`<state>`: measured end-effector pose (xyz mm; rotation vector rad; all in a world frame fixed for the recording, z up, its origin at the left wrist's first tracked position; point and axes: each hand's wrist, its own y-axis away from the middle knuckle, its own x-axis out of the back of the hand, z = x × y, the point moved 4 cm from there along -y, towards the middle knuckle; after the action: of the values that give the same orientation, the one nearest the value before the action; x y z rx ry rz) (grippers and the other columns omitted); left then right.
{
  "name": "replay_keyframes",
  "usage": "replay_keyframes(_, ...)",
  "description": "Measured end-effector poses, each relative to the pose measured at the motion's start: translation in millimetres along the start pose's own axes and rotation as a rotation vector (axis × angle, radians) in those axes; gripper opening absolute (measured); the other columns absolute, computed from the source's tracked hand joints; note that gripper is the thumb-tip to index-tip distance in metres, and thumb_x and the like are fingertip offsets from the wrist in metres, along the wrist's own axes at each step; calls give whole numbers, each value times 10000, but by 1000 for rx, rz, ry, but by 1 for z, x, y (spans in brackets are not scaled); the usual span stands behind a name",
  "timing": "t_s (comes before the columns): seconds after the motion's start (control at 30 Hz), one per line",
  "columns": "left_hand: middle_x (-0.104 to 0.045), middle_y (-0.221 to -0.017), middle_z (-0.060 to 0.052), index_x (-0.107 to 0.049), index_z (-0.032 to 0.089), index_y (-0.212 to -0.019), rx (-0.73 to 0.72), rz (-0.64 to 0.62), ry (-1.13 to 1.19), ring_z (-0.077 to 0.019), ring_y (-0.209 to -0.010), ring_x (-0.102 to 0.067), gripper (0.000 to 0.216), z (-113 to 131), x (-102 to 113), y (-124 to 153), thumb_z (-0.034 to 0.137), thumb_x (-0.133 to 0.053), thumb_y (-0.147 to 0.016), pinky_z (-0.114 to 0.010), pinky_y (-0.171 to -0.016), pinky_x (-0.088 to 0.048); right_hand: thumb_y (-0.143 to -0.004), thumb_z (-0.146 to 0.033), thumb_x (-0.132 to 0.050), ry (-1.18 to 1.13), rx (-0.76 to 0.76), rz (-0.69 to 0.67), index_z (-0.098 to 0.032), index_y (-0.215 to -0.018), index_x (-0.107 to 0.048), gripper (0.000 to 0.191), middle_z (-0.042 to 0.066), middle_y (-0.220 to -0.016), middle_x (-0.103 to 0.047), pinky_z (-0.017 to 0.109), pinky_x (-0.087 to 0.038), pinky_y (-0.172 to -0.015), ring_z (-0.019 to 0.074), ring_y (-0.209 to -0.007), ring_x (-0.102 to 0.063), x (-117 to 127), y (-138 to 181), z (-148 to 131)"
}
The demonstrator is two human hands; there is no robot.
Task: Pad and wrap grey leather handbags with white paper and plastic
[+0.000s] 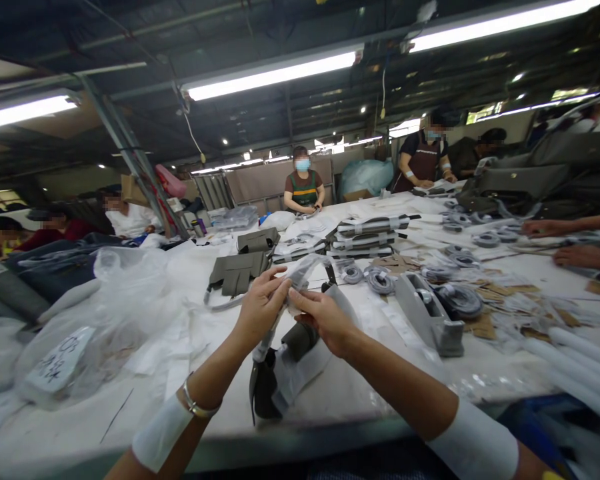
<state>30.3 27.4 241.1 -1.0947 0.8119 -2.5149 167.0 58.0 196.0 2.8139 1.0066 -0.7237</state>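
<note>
In front of me my left hand point(264, 301) and my right hand point(326, 319) meet, fingers closed on a strap wrapped in clear plastic point(304, 268). The strap loops up beyond my fingertips and runs down toward a dark olive bag point(266, 387). That bag lies at the near side of the table, below my hands, with pale wrapping sheet point(300, 373) around part of it. My fingers partly hide the spot they grip. Just beyond my left hand lies another olive bag point(237, 272) with its strap on the table.
Right of my hands stands a grey tape dispenser point(427, 317), near coiled wrapped straps point(380, 280) and cardboard pieces point(510, 293). Stacked wrapped bags point(367, 237) lie ahead. Clear plastic bags point(125, 300) cover the left side. A co-worker's hands point(580, 257) reach in from the right.
</note>
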Motion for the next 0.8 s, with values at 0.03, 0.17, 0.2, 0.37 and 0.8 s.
replay_keyframes(0.03, -623, -1299, -60, -758, 245, -959, -14, 12, -28, -247, -1224, -545, 329, 2, -1, 1, 421, -480, -968, -407, -1085, -376, -745, -513, -777, 21, 10, 26, -179, -895, -759, 366, 37, -900, -704, 263, -441, -739, 145, -836, -597, -2, 0, 1)
replay_keyframes(0.17, -608, -1343, -63, -752, 231, -935, 0, 48, -23, -257, -1255, -527, 375, 5, -3, 3, 433, -440, -988, -419, -1108, -357, -719, -506, -796, -22, 5, 52, -157, -888, -748, 391, 42, -805, -709, 284, -459, -700, 150, -726, -610, -9, -2, 4)
replay_keyframes(0.2, -604, -1352, -68, -751, 225, -935, 14, 45, 1, -257, -1270, -518, 400, 5, -3, 3, 445, -423, -995, -417, -1117, -349, -706, -497, -805, -43, 0, 59, -154, -879, -745, 389, 40, -779, -709, 287, -463, -682, 149, -691, -609, -10, -2, 4)
replay_keyframes(0.37, -420, -1537, -76, -570, 250, -1359, 194, 61, 212, -268, -1436, -342, 481, 1, 4, 11, 519, -467, -973, -412, -1165, -292, -698, -434, -811, -64, 16, 86, -156, -869, -748, 333, 38, -766, -730, 281, -480, -664, 139, -631, -614, -10, -1, 1)
replay_keyframes(0.8, -692, -948, -28, -676, 172, -1008, 419, 47, 709, -174, -909, -646, 380, -4, 12, 25, 428, -802, -757, -246, -812, -494, -804, -479, -744, -189, 3, -59, -199, -896, -779, 297, 31, -898, -725, 300, -508, -840, 152, -819, -627, -5, 1, 2)
